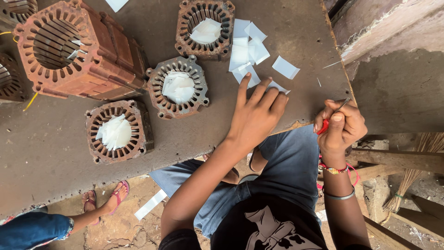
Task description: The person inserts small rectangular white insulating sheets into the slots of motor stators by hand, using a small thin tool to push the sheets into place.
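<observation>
My left hand (256, 113) lies flat on the brown table (55, 153), fingers spread, its fingertips touching a loose pile of white paper slips (245, 51). My right hand (341, 127) hovers at the table's right edge, closed around red-handled scissors (329, 119) whose thin blades point up. Three small rusty motor stators stand near: one (205, 28) at the top, one (178, 87) in the middle, one (118, 132) lower left. Each holds white paper slips in its bore.
A large rusty stator (69, 51) lies on its side at the upper left, with yellow wire beside it. Another person's feet in pink sandals (108, 199) rest on the dirt floor below the table. Wooden planks and a straw broom (416, 171) are at the right.
</observation>
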